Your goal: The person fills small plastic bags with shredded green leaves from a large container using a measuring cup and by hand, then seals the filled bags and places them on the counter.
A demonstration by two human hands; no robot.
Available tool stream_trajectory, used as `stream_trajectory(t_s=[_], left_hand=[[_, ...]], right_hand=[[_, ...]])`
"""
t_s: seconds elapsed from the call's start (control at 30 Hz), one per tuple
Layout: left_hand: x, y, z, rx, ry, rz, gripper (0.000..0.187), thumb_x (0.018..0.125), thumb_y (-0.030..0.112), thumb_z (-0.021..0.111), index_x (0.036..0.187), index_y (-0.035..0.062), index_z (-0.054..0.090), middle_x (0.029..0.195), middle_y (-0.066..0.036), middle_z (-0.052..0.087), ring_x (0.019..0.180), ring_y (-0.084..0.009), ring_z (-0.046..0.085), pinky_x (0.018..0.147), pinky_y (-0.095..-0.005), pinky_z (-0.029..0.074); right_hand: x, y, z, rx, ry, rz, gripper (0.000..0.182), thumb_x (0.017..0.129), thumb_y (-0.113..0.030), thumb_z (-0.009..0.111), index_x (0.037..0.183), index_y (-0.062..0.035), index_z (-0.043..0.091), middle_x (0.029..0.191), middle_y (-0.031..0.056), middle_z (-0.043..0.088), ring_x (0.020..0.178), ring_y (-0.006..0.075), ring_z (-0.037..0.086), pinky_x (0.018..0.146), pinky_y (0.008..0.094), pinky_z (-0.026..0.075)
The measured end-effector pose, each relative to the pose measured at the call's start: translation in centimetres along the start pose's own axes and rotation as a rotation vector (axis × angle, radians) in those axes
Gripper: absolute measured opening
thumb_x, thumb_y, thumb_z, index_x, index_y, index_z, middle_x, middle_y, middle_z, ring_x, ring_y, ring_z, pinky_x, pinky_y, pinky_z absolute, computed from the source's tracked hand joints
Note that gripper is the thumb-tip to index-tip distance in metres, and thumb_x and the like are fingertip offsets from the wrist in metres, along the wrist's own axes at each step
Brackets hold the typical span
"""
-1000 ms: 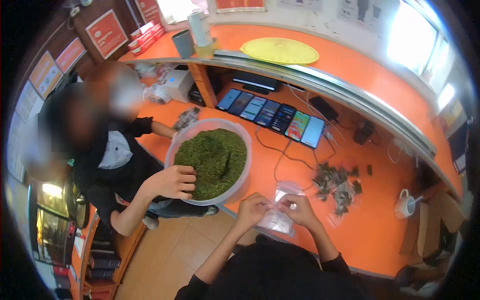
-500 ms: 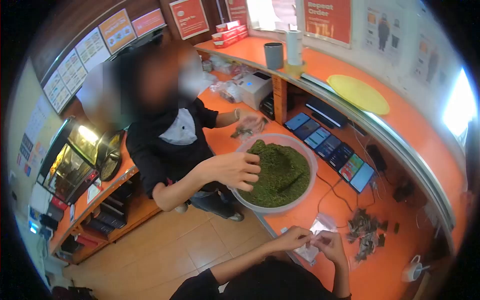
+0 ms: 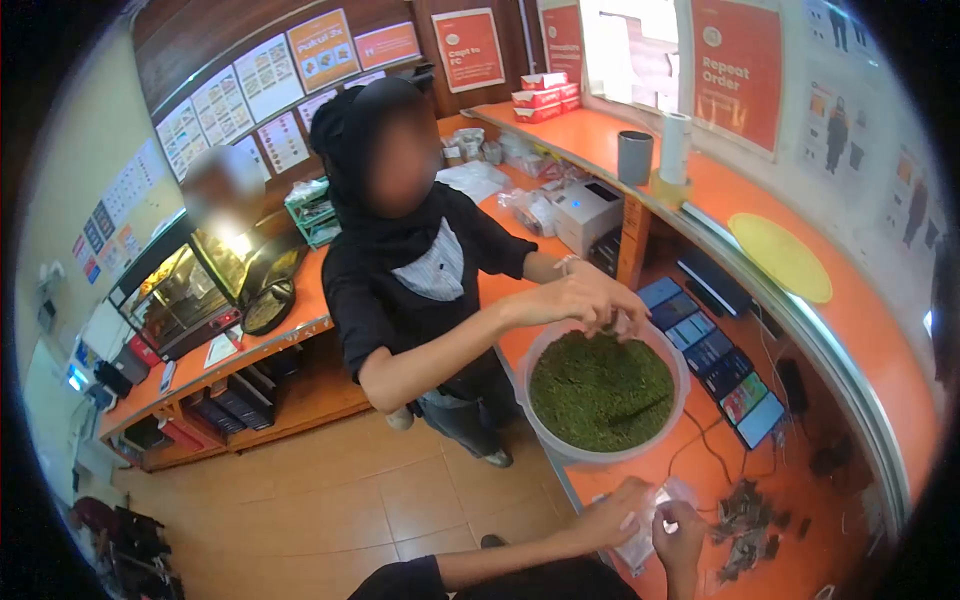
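Note:
At the counter's near edge, my left hand (image 3: 617, 514) and my right hand (image 3: 680, 538) pinch a small see-through plastic bag (image 3: 676, 492) between them. Whatever the bag holds is too small to make out. More flat plastic (image 3: 636, 548) lies beneath my hands. Just right of my right hand is a loose pile of small dark packets (image 3: 745, 525). Beyond my hands stands a large translucent tub (image 3: 545, 432) filled with finely chopped green matter (image 3: 600, 390). A co-worker's hands (image 3: 598, 302) are together over the tub's far rim.
The co-worker (image 3: 425, 260) stands across the counter corner at the left. Several phones (image 3: 715, 350) lie in a row right of the tub, with cables (image 3: 705, 430) trailing nearby. A raised orange shelf (image 3: 700, 215) carries a grey cup (image 3: 634, 158) and a yellow tray (image 3: 780, 257).
My view has swung left, so the scene sits further right and lower. The co-worker's hands, apart before, have come together over the tub. My hands stay on the plastic bag.

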State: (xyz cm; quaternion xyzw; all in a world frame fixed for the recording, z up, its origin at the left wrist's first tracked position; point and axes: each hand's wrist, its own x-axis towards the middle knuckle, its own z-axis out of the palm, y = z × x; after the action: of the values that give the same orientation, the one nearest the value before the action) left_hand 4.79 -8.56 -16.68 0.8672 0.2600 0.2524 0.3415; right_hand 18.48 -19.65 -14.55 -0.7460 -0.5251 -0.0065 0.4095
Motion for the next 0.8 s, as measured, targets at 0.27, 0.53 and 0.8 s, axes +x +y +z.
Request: stream_trajectory(t_s=[0.27,0.53,0.8], left_hand=[[-1.0,-1.6,-0.6,-0.404,-0.125,-0.056,0.081,0.072,0.029,0.081,0.14,0.0061,0.044,0.133,-0.019,0.052,0.121,-0.0348,0.055,0.1,-0.0415,0.046],[-1.2,0.0,-0.1,-0.376,0.108,0.174,0.059,0.079,0.014,0.076,0.133,0.0058,0.055,0.128,-0.012,0.06,0.1,-0.0262,0.066,0.083,-0.0344,0.055],[-1.7,0.1,-1.5,-0.508,0.082,-0.048,0.048,0.081,0.016,0.08,0.124,0.0066,0.061,0.117,-0.008,0.064,0.064,-0.0111,0.055,0.06,-0.0264,0.05]], right_hand=[[0.7,-2.4,-0.8,0.219,0.017,0.133,0.005,0.078,0.006,0.062,0.078,0.0007,0.062,0.07,0.0101,0.064,0.057,0.0165,0.062,0.055,0.0257,0.05],[1.2,-3.9,0.7,0.091,-0.039,0.183,0.004,0.075,0.001,0.066,0.076,0.0001,0.062,0.061,0.0122,0.061,0.049,0.0207,0.062,0.048,0.032,0.049],[5.6,-4.4,-2.0,0.017,-0.077,0.007,0.008,0.075,0.001,0.067,0.082,-0.0038,0.065,0.074,0.0113,0.065,0.064,0.0203,0.065,0.053,0.0279,0.047]])
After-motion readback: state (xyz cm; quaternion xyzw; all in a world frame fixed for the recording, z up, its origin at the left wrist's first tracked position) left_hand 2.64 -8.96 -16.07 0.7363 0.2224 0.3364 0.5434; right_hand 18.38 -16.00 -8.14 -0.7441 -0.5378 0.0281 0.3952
